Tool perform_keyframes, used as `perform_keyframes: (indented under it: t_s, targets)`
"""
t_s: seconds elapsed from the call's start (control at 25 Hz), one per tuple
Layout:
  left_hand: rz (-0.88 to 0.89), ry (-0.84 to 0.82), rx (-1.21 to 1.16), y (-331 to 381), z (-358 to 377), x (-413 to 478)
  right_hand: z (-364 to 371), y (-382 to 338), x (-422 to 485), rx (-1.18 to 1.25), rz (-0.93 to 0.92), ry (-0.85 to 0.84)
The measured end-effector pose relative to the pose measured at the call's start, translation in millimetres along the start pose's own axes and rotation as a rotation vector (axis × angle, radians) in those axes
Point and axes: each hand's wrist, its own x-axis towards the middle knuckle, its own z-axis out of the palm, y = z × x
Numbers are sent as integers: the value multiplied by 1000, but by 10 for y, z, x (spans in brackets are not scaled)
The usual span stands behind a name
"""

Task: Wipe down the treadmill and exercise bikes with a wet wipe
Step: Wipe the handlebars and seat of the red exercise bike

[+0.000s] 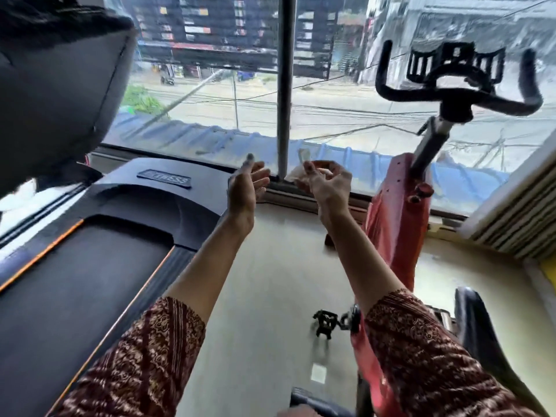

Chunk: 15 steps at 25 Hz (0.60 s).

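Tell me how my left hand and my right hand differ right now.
The left hand is open, fingers fairly straight, and holds nothing; the right hand has curled fingers pinching a white wet wipe. The left hand is nearer the treadmill, the right hand nearer the red exercise bike. Both are raised in the air, touching neither machine.

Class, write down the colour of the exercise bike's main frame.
Red. The exercise bike frame shows best in the head view.

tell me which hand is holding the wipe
The right hand, which pinches the white wipe; the left hand is open and holds nothing.
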Motion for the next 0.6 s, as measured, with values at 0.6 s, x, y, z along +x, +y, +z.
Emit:
perform_keyframes:
  t_s: [0.6]
  targets:
    - [-37,-387,-6,252,1546,2512,168,-87,2593,-136,-130,195]
